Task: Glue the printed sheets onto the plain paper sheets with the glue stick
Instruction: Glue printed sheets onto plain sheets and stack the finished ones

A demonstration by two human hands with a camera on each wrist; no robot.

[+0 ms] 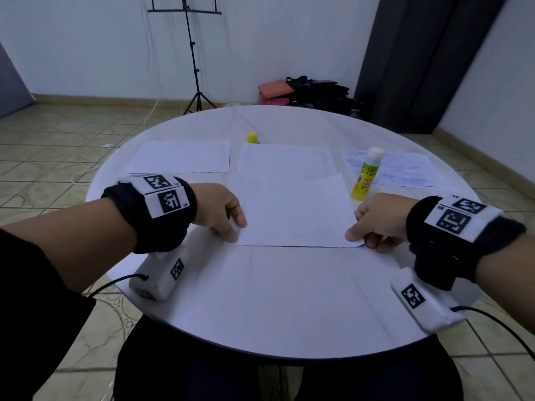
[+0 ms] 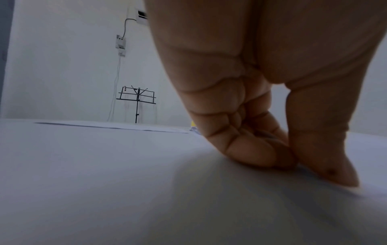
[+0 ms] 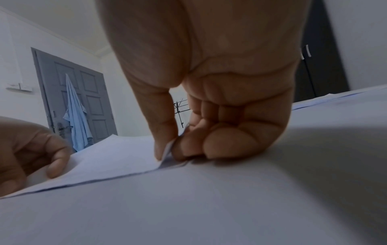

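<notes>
A white sheet (image 1: 292, 212) (image 3: 117, 155) lies blank side up at the middle of the round white table (image 1: 260, 299). My left hand (image 1: 236, 230) (image 2: 303, 169) holds its near left corner with thumb on top and fingers curled. At the near right corner my right hand (image 1: 359, 237) (image 3: 169, 152) pinches the paper between thumb and curled fingers, lifting that corner slightly; a second paper edge shows beneath it. The green-yellow glue stick (image 1: 366, 175) stands uncapped just beyond my right hand. Its yellow cap (image 1: 252, 137) stands farther back.
A plain sheet (image 1: 179, 156) lies at the back left, another sheet (image 1: 285, 160) behind the held one, and printed sheets (image 1: 402, 169) at the back right under the glue stick. A music stand (image 1: 191, 53), bags (image 1: 312, 92) and a dark wardrobe (image 1: 419, 53) stand beyond the table.
</notes>
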